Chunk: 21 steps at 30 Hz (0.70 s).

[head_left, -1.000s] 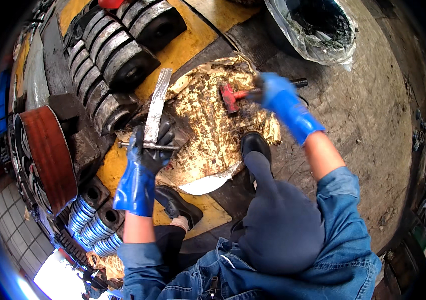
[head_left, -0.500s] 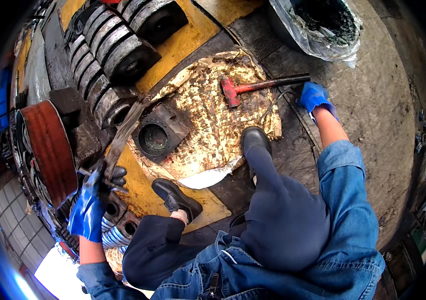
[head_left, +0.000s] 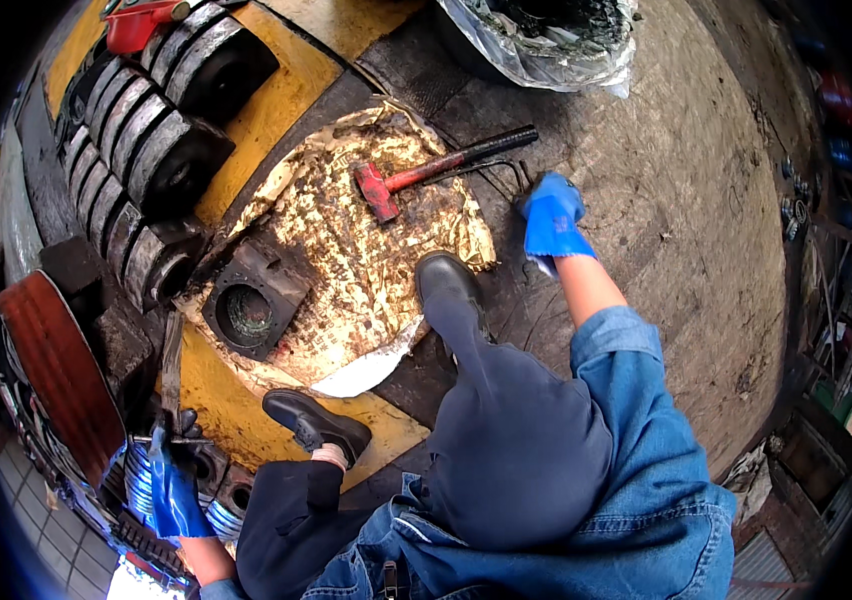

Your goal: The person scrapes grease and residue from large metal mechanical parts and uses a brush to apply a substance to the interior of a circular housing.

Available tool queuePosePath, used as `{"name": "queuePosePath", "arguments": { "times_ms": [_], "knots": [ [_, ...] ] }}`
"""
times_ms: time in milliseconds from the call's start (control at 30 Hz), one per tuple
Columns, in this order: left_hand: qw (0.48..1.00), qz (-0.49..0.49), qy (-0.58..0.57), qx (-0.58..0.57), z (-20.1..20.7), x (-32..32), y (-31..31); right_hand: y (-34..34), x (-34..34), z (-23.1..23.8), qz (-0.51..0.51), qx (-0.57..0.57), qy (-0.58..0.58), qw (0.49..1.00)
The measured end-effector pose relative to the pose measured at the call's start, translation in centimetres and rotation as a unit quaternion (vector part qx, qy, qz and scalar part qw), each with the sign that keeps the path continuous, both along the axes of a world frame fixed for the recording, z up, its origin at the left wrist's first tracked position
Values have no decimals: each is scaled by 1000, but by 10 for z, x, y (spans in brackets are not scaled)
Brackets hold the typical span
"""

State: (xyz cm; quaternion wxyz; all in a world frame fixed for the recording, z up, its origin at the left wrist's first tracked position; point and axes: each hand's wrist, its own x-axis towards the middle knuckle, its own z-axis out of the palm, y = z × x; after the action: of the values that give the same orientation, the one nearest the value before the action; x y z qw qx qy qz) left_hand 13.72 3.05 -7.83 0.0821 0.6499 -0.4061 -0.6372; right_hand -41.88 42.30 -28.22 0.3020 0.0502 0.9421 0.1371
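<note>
One flat, grey metal bar (head_left: 172, 360) with thin crossbar (head_left: 200, 441), lower left; probably stiff, weighty, best held by crossbar | left hand (head_left: 172, 470): fingers wrapped round it | right hand (head_left: 552, 207), upper right: grip I can't tell

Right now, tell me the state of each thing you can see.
Hammer: lying down, held by neither hand.
Sheet: crumpled, darkly stained.
Square block: resting on the sheet, round hole facing up.
Bin: open, plastic-lined, dark debris inside.
Left hand: gloved, closed on a flat bar.
Right hand: gloved, grip unclear.
</note>
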Motion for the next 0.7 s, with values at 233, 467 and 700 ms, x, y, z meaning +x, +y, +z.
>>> {"name": "queuePosePath", "arguments": {
  "times_ms": [233,467,700],
  "knots": [
    [999,-46,-12,26,-7,-8,3,12,-20,-36,94,-125,-18,988],
    [992,-122,-3,-38,10,-55,7,55,-18,-62,83,-247,-8,965],
    [962,-184,-151,-136,41,-71,16,34,-3,-46,105,-182,13,978]
  ]
}}
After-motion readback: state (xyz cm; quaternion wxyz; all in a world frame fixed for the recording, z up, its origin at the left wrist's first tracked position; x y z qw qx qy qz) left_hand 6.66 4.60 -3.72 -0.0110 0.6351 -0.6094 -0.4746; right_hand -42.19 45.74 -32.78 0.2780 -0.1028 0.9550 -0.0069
